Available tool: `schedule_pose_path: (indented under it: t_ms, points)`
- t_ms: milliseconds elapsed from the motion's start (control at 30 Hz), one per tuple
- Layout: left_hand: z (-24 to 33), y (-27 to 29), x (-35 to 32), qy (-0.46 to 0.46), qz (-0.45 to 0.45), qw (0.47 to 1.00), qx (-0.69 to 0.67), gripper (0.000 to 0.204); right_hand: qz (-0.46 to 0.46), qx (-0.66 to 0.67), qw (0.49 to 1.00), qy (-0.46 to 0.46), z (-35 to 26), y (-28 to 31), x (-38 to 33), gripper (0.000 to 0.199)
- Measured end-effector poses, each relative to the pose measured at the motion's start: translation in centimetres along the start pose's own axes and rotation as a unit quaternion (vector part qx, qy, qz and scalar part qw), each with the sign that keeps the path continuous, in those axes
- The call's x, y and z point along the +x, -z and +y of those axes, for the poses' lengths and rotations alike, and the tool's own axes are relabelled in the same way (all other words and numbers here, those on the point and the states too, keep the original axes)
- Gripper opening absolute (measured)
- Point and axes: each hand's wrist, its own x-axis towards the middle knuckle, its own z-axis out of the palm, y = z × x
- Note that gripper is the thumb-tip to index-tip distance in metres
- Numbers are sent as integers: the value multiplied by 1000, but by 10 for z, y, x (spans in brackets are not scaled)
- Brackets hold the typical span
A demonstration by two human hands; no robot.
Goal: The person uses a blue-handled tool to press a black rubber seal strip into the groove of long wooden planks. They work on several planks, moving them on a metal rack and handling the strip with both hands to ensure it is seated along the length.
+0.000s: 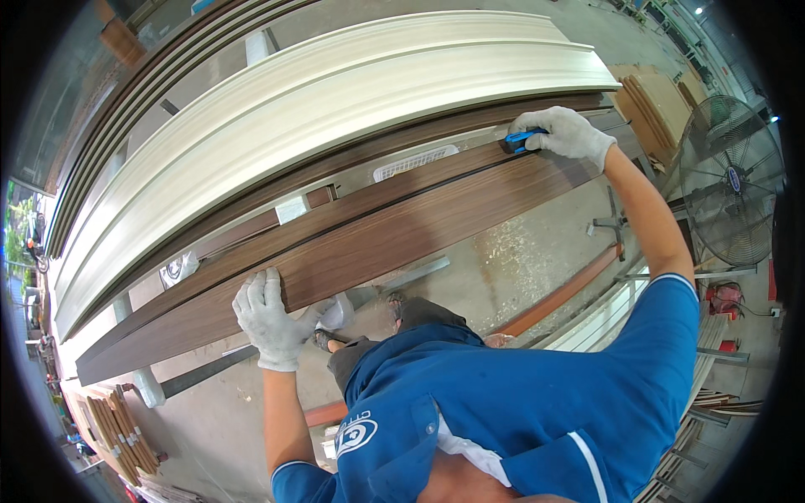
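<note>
A long brown wood-grain panel with a dark lengthwise groove lies across supports in front of me. My left hand, in a pale work glove, rests on its near edge toward the left end. Its fingers lie stretched over the surface, the thumb apart. My right hand, gloved too, is closed around a small blue-and-black hand tool. That tool sits on the panel's far strip near the right end; its working edge is hidden, so I cannot tell its exact kind.
Cream profiled panels lie just beyond the brown one, with more dark strips at far left. A white plastic basket shows under the gap. At right stands a large fan; stacked boards lean at lower left.
</note>
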Motion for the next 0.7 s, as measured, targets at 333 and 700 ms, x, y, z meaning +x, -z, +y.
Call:
schedule_pose_path:
  t_ms: [333, 700]
  points:
    - [-17, -1, -3, -29, 4, 999, 45, 101, 96, -106, 989, 46, -22, -35, 10, 25]
    - [-15, -6, -1, -24, 4, 998, 52, 97, 103, -1, 987, 120, -103, -70, 69, 19]
